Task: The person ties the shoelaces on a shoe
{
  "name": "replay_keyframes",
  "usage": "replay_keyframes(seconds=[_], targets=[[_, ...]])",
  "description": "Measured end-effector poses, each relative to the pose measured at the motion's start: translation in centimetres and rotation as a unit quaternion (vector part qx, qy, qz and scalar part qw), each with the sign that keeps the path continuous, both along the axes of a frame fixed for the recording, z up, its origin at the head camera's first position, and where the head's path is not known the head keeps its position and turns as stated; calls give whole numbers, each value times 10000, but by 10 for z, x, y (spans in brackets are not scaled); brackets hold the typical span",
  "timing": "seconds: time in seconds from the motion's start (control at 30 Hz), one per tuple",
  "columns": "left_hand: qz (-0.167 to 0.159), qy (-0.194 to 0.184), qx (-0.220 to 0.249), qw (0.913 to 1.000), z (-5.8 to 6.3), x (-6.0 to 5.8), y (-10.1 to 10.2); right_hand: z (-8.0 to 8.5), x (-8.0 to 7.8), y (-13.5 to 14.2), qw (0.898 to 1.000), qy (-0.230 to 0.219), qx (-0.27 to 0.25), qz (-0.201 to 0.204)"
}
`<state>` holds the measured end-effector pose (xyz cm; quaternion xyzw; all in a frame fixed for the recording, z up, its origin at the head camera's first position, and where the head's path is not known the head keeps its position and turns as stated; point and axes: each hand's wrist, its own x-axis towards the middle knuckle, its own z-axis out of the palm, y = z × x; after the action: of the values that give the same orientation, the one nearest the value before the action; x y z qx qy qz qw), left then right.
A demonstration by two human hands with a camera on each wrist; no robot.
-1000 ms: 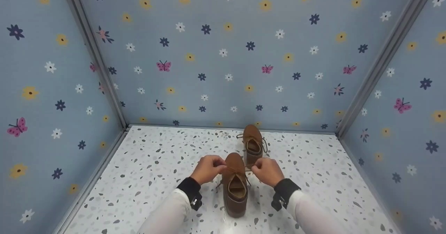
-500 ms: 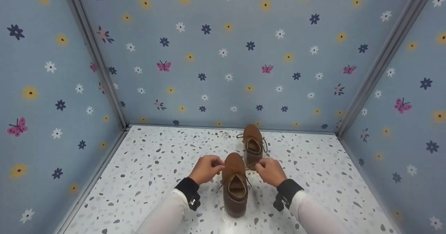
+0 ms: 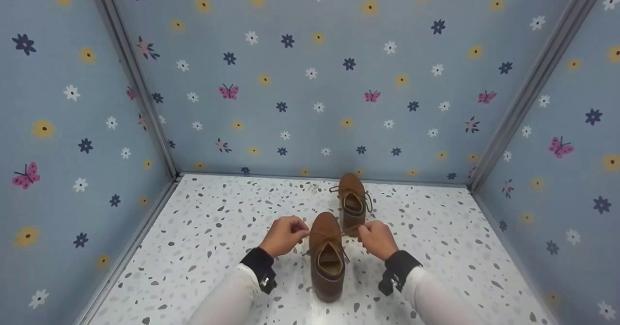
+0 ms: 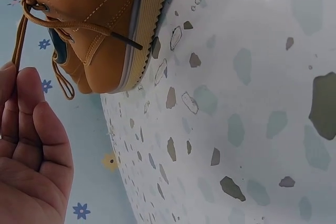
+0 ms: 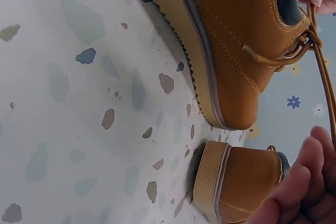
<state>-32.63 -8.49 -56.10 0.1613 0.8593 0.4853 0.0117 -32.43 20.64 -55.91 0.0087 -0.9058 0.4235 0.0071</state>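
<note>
A brown lace-up shoe (image 3: 325,224) stands on the speckled floor between my hands, its toe facing away from me. My left hand (image 3: 283,236) pinches a doubled strand of its shoelace (image 4: 20,40) between thumb and forefinger, out to the left. On the other side, my right hand (image 3: 377,239) grips another doubled strand of the lace (image 5: 323,72). The strands run taut from a knot (image 4: 32,4) over the shoe's tongue. Loose lace ends with tips hang down both sides of the shoe. The right thumb's hold is partly out of the right wrist view.
A matching shoe (image 3: 351,184) stands further back, slightly right, near the back wall, with its lace loops hanging at its sides. Blue flowered panels (image 3: 310,97) enclose the white speckled floor (image 3: 232,233) at the back and both sides, joined by grey metal posts (image 3: 138,83).
Both hands have moved slightly apart, the left hand leftward and the right hand rightward, drawing the lace strands out. The two shoes have stayed in place.
</note>
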Motion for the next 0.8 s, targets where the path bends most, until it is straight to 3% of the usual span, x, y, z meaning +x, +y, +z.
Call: replay_keyframes(seconds=[0.8], targets=[[-101, -249, 86, 9996, -13, 4, -17, -14, -3, 9, 9983, -352, 392, -265]])
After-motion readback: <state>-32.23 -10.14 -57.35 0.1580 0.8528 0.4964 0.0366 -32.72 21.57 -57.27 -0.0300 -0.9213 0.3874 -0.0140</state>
